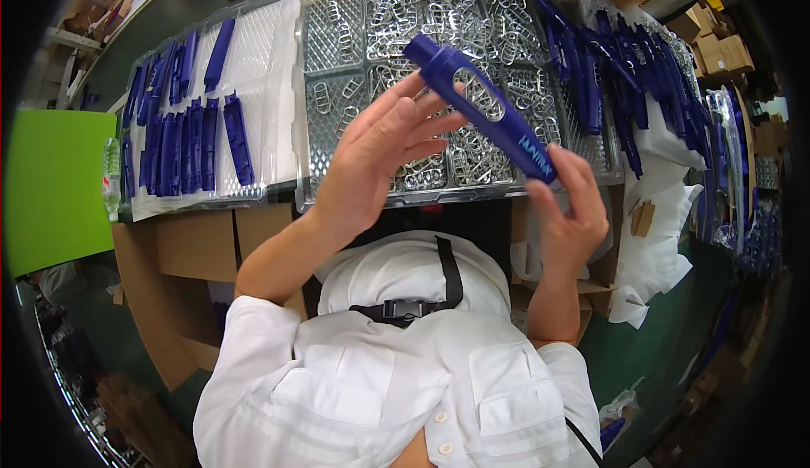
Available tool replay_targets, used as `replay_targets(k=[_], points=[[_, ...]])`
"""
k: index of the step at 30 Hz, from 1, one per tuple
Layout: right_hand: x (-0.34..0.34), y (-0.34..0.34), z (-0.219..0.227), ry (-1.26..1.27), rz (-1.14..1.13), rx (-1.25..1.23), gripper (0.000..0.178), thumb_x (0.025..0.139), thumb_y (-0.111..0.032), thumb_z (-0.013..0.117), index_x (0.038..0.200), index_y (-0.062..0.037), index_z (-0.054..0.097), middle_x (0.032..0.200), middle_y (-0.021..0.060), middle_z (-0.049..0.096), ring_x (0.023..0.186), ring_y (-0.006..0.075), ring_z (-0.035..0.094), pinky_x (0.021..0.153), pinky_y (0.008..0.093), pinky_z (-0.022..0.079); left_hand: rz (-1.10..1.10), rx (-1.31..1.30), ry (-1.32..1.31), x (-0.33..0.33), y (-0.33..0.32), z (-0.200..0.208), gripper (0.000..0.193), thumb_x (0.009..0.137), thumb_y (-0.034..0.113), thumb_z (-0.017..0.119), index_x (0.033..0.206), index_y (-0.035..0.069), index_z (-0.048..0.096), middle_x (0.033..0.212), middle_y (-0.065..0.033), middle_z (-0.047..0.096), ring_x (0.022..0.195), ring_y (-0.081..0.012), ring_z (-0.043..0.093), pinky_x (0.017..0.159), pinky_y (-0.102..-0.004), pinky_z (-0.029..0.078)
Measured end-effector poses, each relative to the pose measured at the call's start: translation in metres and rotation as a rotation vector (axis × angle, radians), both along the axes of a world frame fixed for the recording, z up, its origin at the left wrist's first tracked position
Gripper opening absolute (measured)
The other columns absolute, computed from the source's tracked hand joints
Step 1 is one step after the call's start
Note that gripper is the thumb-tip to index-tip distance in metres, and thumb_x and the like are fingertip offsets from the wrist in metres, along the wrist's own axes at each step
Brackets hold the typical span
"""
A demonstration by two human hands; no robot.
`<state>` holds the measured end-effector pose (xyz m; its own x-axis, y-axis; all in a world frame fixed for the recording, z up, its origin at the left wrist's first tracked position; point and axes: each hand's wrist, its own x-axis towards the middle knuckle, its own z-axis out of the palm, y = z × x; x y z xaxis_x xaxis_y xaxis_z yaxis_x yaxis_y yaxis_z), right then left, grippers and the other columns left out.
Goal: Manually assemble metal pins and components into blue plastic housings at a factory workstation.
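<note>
A long dark blue plastic housing (489,107) with an oval cut-out and a narrower stepped end slants across the middle of the view. Its lower right end is pinched between the thumb and fingers of my right hand (574,207). Near the stepped upper end is my left hand (371,152), open with its fingers stretched out. The left fingertips pass behind the housing, and I cannot tell whether they touch it. Below it lies a clear compartmented tray (316,143) with many small shiny metal loop-shaped parts (422,84).
At left, a clear tray (268,72) holds rows of blue half-shells (202,143). More blue housings (591,72) are piled at right. Open cardboard boxes (181,244) sit below the table edge. A green panel (55,190) and a plastic bottle (110,177) stand far left; white wrapping (654,249) hangs right.
</note>
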<state>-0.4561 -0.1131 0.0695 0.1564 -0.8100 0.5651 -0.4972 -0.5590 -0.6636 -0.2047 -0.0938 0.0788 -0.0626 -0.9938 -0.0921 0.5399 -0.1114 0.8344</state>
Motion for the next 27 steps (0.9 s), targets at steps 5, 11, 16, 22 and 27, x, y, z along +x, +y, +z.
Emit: replay_targets(k=[5, 11, 16, 22, 27], points=[[-0.001, 0.036, -0.011, -0.077, 0.104, 0.062, 0.050, 0.074, 0.002, 0.088, 0.121, -0.0006, 0.072, 0.111, 0.0151, 0.071, 0.096, 0.0274, 0.069, 0.082, 0.0357, 0.056, 0.071, -0.100, -0.029, -0.030, 0.019, 0.000, 0.051, 0.106, 0.023, 0.058, 0.150, 0.001, 0.042, 0.140, -0.0261, 0.061, 0.123, -0.0248, 0.066, 0.101, -0.0361, 0.054], [-0.003, 0.037, -0.007, -0.074, 0.192, 0.151, 0.057, 0.074, 0.004, 0.086, 0.127, 0.0018, 0.065, 0.111, 0.0159, 0.070, 0.100, 0.0281, 0.068, 0.086, 0.0350, 0.056, 0.075, -0.058, -0.072, -0.032, 0.023, -0.007, 0.044, 0.104, 0.009, 0.061, 0.144, 0.001, 0.045, 0.134, -0.0194, 0.067, 0.115, -0.0183, 0.069, 0.093, -0.0305, 0.059], [0.014, 0.033, -0.004, -0.503, 0.429, 0.940, 0.049, 0.092, -0.009, 0.079, 0.134, 0.0046, 0.058, 0.119, 0.0120, 0.071, 0.105, 0.0163, 0.069, 0.088, 0.0298, 0.055, 0.041, -0.079, -0.109, -0.042, 0.031, -0.017, 0.037, 0.100, 0.003, 0.066, 0.135, 0.000, 0.053, 0.128, -0.0160, 0.071, 0.108, -0.0165, 0.071, 0.084, -0.0285, 0.063], [0.031, 0.039, -0.032, -0.563, 0.462, 0.967, 0.038, 0.101, -0.014, 0.070, 0.131, 0.0068, 0.059, 0.102, 0.0080, 0.073, 0.089, 0.0115, 0.072, 0.074, 0.0262, 0.058, -0.003, -0.038, -0.336, -0.040, 0.041, -0.034, 0.038, 0.097, -0.002, 0.064, 0.133, -0.003, 0.056, 0.131, -0.0218, 0.068, 0.119, -0.0231, 0.067, 0.101, -0.0371, 0.055], [0.027, 0.041, -0.039, -0.508, 0.453, 1.078, 0.033, 0.104, -0.019, 0.066, 0.124, 0.0070, 0.063, 0.092, 0.0076, 0.073, 0.080, 0.0116, 0.072, 0.070, 0.0253, 0.057, 0.088, -0.074, -0.047, -0.055, 0.039, -0.041, 0.045, 0.098, 0.002, 0.065, 0.140, -0.001, 0.051, 0.129, -0.0147, 0.069, 0.112, -0.0177, 0.068, 0.090, -0.0325, 0.058]])
